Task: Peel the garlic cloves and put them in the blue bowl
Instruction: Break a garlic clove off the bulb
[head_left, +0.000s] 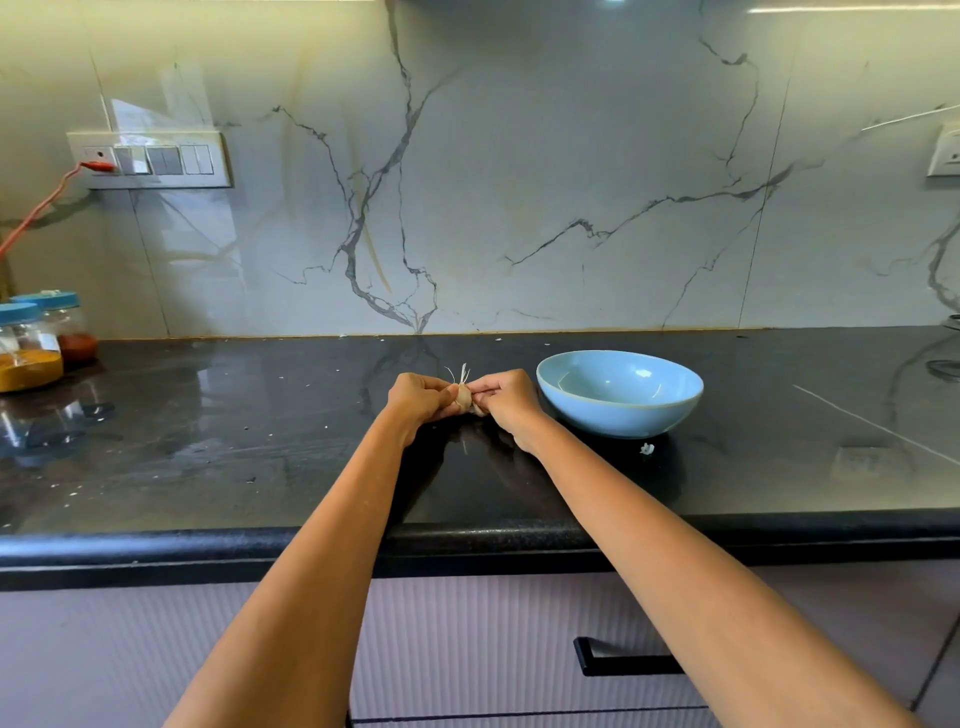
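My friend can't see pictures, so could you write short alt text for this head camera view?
Two bare hands, left hand and right hand, hold a garlic between them above a black counter, wisps of skin sticking up. A blue bowl, seemingly empty, stands just right of the hands; two spice jars stand far left against a marble wall.

Both hands are meeting over the dark counter (260, 441): the left hand (418, 399) and right hand (506, 402) are pinching a garlic bulb (464, 396) between them, wisps sticking up. The blue bowl (621, 410) is sitting just right of them, a skin scrap (646, 449) lying before it.
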